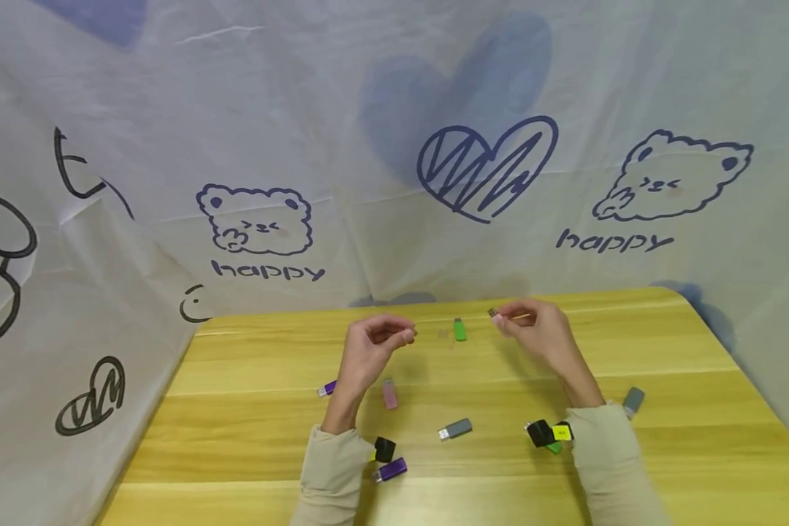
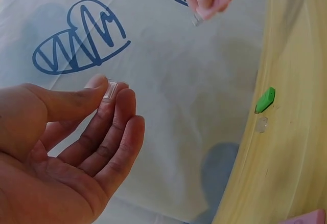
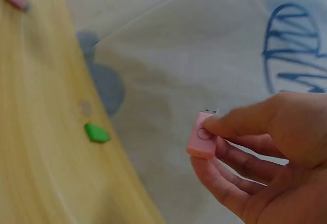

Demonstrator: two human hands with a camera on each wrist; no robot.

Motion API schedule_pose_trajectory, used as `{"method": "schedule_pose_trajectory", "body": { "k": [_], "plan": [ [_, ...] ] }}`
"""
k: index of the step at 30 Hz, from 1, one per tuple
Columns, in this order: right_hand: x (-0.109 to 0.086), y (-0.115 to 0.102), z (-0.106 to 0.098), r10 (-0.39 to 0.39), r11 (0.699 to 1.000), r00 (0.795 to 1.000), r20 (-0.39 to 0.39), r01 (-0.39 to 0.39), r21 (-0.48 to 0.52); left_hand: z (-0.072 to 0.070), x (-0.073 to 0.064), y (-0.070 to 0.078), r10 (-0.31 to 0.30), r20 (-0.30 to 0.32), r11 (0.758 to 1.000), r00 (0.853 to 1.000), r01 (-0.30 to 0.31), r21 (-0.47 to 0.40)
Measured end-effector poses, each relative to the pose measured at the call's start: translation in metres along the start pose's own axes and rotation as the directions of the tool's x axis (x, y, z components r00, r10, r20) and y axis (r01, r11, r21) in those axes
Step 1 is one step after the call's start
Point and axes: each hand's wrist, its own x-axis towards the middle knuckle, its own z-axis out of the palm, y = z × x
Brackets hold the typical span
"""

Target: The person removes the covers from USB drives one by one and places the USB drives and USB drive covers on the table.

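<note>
Between the thumb and fingers of my left hand [image 1: 372,352] is a small clear plastic cap [image 2: 110,89]. My right hand [image 1: 540,333] pinches a pink USB flash drive [image 3: 202,138], thumb on its flat face and bare metal plug exposed. Both hands are raised over the far part of the table, apart from each other. On the wood between them lies a green USB flash drive [image 1: 459,330], with clear caps [image 1: 443,334] just left of it.
More flash drives lie about the wooden table [image 1: 250,424]: pink [image 1: 390,394], purple [image 1: 391,470] and grey [image 1: 456,429] ones, another grey one [image 1: 634,400] at the right. A green one [image 1: 554,448] is partly hidden under the right wrist camera. A printed cloth [image 1: 381,241] hangs behind.
</note>
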Motion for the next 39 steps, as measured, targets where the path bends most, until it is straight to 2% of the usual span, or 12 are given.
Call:
{"method": "schedule_pose_trajectory", "body": {
  "k": [7,11,13,16,22,30,33,39],
  "plan": [
    [0.03,0.025,0.01,0.083,0.995,0.996,-0.013,-0.082,0.059,0.001,0.0,-0.002,-0.009,0.006,1.0,1.0,0.008,0.02],
    [0.042,0.037,0.018,0.174,0.98,0.985,0.01,-0.174,0.091,0.001,0.0,-0.003,-0.009,0.011,1.0,1.0,0.009,0.024],
    [0.047,0.042,0.022,0.209,0.973,0.978,0.024,-0.21,0.094,0.0,0.0,-0.003,-0.013,0.015,0.999,1.0,0.013,0.029],
    [0.053,0.048,0.028,0.239,0.97,0.971,0.017,-0.239,0.047,0.001,0.0,-0.003,-0.023,0.023,0.999,0.999,0.022,0.034],
    [0.056,0.053,0.034,0.226,0.971,0.974,-0.014,-0.227,-0.077,0.0,0.0,-0.005,-0.032,0.021,0.999,0.999,0.031,0.016],
    [0.052,0.05,0.037,0.165,0.958,0.985,-0.046,-0.171,-0.23,0.0,-0.001,-0.006,-0.033,0.012,0.999,0.999,0.033,0.017],
    [0.048,0.047,0.035,0.139,0.961,0.988,-0.067,-0.151,-0.233,0.001,-0.001,-0.007,-0.037,0.012,0.999,0.999,0.037,0.02],
    [0.027,0.031,0.019,0.051,0.986,0.992,-0.111,-0.068,-0.152,0.003,-0.001,-0.008,-0.043,0.04,0.999,0.998,0.042,0.026]
  ]
}}
